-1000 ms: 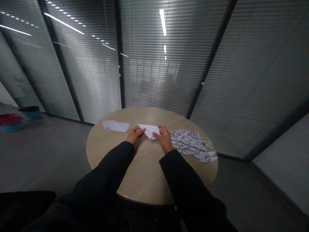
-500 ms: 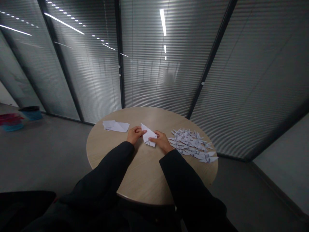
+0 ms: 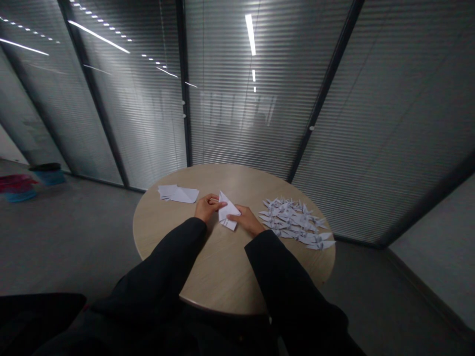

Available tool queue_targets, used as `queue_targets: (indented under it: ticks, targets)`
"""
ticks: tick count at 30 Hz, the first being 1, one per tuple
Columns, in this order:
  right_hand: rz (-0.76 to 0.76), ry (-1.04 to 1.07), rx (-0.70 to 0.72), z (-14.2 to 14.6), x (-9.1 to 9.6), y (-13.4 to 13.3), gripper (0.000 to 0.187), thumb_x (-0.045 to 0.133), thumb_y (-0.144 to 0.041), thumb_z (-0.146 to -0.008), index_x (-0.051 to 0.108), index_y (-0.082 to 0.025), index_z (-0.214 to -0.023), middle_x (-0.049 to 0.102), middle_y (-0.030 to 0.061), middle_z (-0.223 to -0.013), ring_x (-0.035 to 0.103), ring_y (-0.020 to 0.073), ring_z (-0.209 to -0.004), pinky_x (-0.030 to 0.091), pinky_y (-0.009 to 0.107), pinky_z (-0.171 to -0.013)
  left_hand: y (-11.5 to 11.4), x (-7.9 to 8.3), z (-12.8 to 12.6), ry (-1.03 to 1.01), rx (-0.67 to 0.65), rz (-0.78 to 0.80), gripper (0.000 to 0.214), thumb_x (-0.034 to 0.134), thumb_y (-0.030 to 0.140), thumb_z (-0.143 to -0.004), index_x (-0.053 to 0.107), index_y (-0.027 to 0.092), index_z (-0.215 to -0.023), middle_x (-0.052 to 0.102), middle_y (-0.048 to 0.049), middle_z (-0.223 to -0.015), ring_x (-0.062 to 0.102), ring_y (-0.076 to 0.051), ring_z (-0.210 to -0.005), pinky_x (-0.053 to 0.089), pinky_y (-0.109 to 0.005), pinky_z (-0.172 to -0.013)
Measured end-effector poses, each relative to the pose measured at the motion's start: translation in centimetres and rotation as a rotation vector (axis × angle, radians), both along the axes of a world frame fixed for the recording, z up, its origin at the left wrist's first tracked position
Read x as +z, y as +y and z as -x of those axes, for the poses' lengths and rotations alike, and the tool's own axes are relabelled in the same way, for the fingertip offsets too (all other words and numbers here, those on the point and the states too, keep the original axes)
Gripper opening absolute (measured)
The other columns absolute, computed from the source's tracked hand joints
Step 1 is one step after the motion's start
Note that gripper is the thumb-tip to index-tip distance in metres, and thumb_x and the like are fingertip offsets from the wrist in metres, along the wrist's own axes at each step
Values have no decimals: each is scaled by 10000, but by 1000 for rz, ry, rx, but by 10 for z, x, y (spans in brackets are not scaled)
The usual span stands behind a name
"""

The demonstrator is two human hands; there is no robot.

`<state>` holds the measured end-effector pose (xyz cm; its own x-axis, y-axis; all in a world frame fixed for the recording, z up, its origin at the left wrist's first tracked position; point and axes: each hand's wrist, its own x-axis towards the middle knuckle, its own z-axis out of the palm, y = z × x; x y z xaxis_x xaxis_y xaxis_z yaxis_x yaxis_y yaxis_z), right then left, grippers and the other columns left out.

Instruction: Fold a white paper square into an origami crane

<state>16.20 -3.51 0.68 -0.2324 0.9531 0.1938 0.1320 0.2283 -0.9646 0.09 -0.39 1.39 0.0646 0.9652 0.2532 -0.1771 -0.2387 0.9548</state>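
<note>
A partly folded sheet of white paper (image 3: pixel 227 211) is held between both hands over the middle of the table, one pointed corner facing away from me. My left hand (image 3: pixel 208 206) pinches its left edge, thumb on top. On the right side, my right hand (image 3: pixel 247 218) grips it with the thumb lying across the paper and the other fingers mostly hidden beneath. Close to my right hand lies a cluster of folded white paper cranes (image 3: pixel 293 218). Beyond my left hand rests a loose stack of white paper sheets (image 3: pixel 180 193).
The round wooden table (image 3: pixel 222 277) stands close to a glass partition with blinds (image 3: pixel 237 133). Two blue bins, one with a red liner (image 3: pixel 18 187) and one with a black liner (image 3: pixel 48 173), sit on the floor at far left.
The folded paper has turned slightly clockwise, its top corner shifting a little right. My right hand has moved slightly down and left with it; the left hand stays nearly in place.
</note>
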Motion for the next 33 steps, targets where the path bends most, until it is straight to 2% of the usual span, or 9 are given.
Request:
queue_targets:
  ticks: [6,15,20,24,29,33]
  targets:
    - [-2,-27,34,-1,0,0,324,688,-280,-598,655,-118,-877,668,34,-772,579,152,-657,434,262,-618,2,-2,1,25,-10,16,404,842,269,-438,583,143,-721,634,-11,-545,569,-132,-479,428,-249,-496]
    - [-34,-36,-30,2,-8,2,367,691,-410,-643,669,-104,-845,655,37,-701,576,145,-601,421,245,-555,-3,-1,-4,97,-36,-76,337,831,292,-472,632,139,-697,644,-19,-608,573,-129,-539,429,-242,-527]
    - [18,-35,-36,0,-11,5,376,706,-416,-625,667,-97,-822,647,40,-666,573,139,-555,414,236,-514,-3,0,-5,15,-129,-32,417,812,407,-501,688,126,-784,699,-76,-729,622,-172,-641,470,-279,-614]
    - [30,-18,-8,0,-10,5,387,722,-406,-604,669,-100,-835,647,36,-658,577,142,-553,416,239,-514,0,-2,-4,-100,-247,33,515,739,522,-582,703,97,-870,713,-140,-852,656,-226,-785,489,-347,-765]
    - [31,-47,4,1,-7,3,373,728,-407,-598,668,-94,-791,638,34,-637,567,141,-549,406,239,-512,-3,-2,-5,-167,-295,95,486,731,480,-629,700,81,-904,708,-174,-882,655,-261,-897,477,-379,-848]
    - [25,-49,16,2,-4,1,359,729,-409,-594,660,-104,-772,632,27,-640,563,142,-557,407,239,-514,-4,0,-5,-188,-297,111,451,745,446,-626,700,74,-878,708,-172,-873,665,-260,-871,486,-381,-850]
